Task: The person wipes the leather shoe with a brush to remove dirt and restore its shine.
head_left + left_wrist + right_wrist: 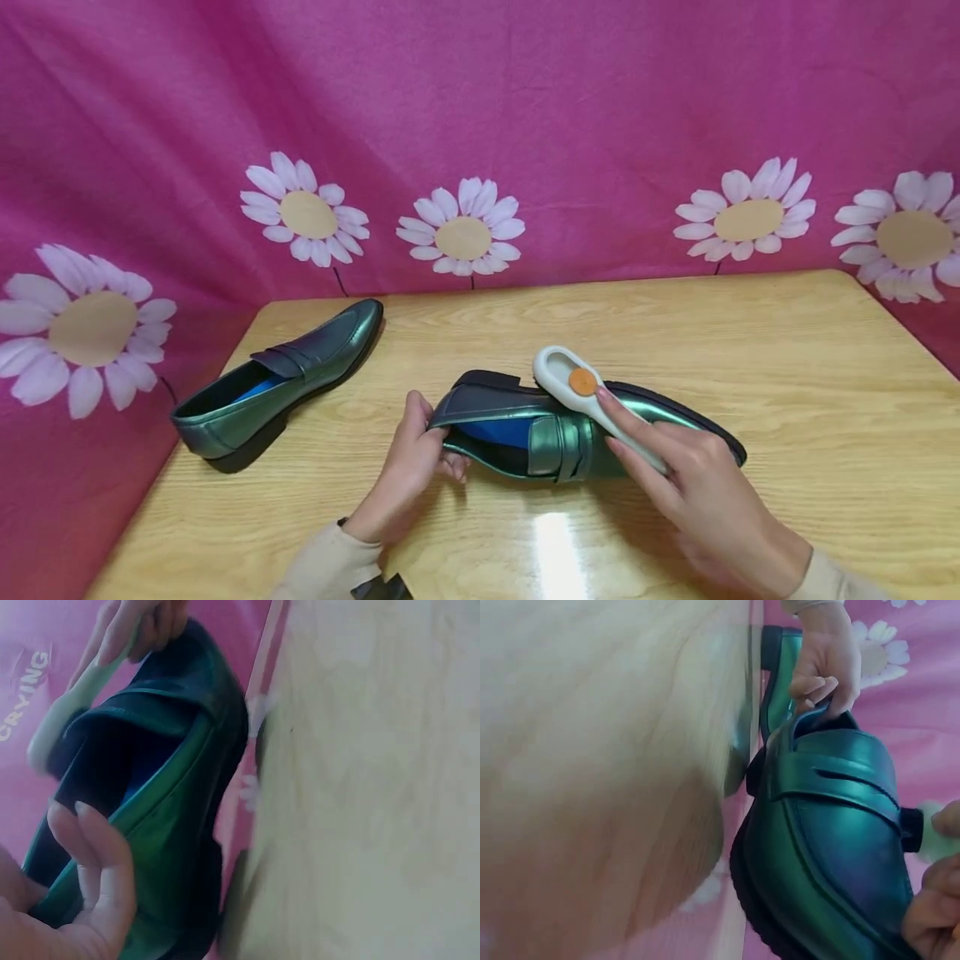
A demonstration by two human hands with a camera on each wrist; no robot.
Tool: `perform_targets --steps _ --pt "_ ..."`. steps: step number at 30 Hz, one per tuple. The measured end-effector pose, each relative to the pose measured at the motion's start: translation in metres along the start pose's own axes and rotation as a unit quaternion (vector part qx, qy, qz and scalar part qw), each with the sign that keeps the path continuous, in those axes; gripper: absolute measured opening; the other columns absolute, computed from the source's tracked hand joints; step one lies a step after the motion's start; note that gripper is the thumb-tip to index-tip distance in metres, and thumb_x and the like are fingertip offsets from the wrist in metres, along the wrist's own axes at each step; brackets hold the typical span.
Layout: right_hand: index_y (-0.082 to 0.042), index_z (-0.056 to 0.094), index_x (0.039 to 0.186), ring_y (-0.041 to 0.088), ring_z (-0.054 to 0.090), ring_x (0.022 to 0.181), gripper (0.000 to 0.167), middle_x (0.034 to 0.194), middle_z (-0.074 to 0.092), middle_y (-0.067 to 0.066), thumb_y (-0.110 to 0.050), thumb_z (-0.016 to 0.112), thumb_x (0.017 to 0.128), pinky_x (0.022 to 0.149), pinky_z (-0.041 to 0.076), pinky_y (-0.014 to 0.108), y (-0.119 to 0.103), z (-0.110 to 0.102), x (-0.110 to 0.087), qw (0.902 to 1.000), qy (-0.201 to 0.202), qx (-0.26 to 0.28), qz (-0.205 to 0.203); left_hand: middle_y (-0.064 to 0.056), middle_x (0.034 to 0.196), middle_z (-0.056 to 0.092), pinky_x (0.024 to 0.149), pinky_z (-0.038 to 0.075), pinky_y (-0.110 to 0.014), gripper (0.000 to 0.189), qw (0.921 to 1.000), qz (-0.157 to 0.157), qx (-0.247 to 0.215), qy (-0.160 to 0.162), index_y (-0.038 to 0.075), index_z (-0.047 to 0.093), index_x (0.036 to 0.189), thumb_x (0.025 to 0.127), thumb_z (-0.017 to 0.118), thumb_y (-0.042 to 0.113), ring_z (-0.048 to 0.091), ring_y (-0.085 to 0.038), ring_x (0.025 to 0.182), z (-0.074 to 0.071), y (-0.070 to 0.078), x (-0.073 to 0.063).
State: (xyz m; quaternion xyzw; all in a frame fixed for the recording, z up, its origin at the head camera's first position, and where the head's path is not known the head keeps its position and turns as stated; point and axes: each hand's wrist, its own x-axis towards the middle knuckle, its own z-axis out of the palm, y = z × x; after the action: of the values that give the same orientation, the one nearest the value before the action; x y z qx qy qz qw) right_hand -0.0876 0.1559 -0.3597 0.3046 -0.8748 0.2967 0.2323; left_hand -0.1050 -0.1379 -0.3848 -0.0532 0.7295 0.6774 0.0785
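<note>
A shiny green-purple loafer (572, 440) with a blue insole is held tilted on its side, toe to the right. My left hand (411, 454) grips it at the heel; in the left wrist view, the fingers (105, 862) curl over the rim of its opening. With my right hand (697, 483) I hold a white-handled brush (588, 407) bearing an orange round button, index finger along the handle. Dark bristles (911, 830) of the brush touch the loafer's upper near the strap in the right wrist view.
A matching loafer (300, 375) stands upright at the left of the wooden table (825, 358). Behind the table hangs a pink cloth (585, 142) printed with white flowers. A small dark object (382, 587) shows by the left sleeve at the bottom edge.
</note>
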Motion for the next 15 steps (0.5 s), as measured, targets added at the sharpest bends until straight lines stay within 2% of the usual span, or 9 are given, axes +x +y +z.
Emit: perform_targets --steps 2,5,8,12,15 --pt "-0.02 0.051 0.141 -0.002 0.033 0.056 0.069 0.063 0.039 -0.021 -0.007 0.076 0.078 0.054 0.03 0.011 0.003 0.003 0.005 1.0 0.0 -0.001 -0.009 -0.016 0.071 0.057 0.058 0.054 -0.034 0.009 0.9996 0.003 -0.022 0.017 0.007 0.025 0.097 0.1 0.031 0.002 0.058 -0.019 0.053 0.003 -0.004 0.003" --pt "-0.019 0.052 0.14 -0.001 0.034 0.055 0.066 0.062 0.042 -0.019 -0.009 0.077 0.079 0.052 0.03 0.012 0.009 0.008 0.012 0.9996 0.015 -0.007 -0.024 -0.019 0.076 0.057 0.061 0.055 -0.034 0.011 0.9972 0.028 -0.051 0.047 0.008 0.024 0.097 0.099 0.029 -0.002 0.061 -0.019 0.054 0.008 -0.01 0.008" --pt "-0.017 0.054 0.138 -0.001 0.032 0.054 0.051 0.061 0.04 -0.017 -0.022 0.069 0.09 0.051 0.029 0.013 0.014 0.012 0.016 0.9984 0.035 -0.012 -0.043 -0.024 0.084 0.059 0.066 0.055 -0.036 0.012 0.9922 0.067 -0.078 0.07 0.007 0.024 0.1 0.099 0.03 -0.003 0.063 -0.023 0.057 0.011 -0.015 0.012" --pt "-0.018 0.055 0.137 -0.001 0.028 0.053 0.045 0.06 0.035 -0.018 -0.033 0.059 0.096 0.05 0.028 0.016 0.017 0.016 0.017 0.9977 0.037 -0.028 -0.048 -0.024 0.1 0.062 0.073 0.055 -0.039 0.015 0.9844 0.112 -0.108 0.084 0.008 0.021 0.101 0.099 0.03 -0.004 0.066 -0.029 0.064 0.015 -0.017 0.013" --pt "-0.018 0.055 0.138 -0.001 0.027 0.052 0.045 0.06 0.034 -0.017 -0.03 0.061 0.095 0.049 0.029 0.018 0.016 0.017 0.017 0.9977 0.028 -0.041 -0.045 -0.024 0.11 0.061 0.074 0.055 -0.042 0.017 0.9793 0.12 -0.136 0.09 0.009 0.02 0.099 0.099 0.028 -0.006 0.067 -0.03 0.065 0.019 -0.02 0.011"
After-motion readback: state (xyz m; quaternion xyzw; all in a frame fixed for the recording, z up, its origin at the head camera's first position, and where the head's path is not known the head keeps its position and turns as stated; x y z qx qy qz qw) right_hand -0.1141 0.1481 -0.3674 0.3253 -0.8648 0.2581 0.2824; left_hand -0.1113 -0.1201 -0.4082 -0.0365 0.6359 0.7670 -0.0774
